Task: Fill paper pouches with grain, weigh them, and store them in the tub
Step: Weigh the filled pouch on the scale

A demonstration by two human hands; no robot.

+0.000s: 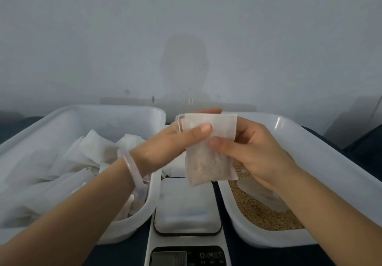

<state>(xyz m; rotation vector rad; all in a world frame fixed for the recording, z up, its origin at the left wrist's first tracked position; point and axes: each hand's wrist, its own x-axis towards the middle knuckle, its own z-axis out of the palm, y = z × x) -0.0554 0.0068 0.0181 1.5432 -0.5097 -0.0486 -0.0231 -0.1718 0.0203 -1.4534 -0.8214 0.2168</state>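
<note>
Filled pouch (208, 152) pinched at top between my left hand (175, 139) and right hand (248, 152). Filling done; next, lower onto scale (186, 210) below, release cleanly.

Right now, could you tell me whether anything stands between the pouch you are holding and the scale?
Nothing visible does. The left hand and right hand pinch the pouch above the scale platform, which shows nothing on it. The pouch tub and grain tub flank it, clear of the way down.
</note>
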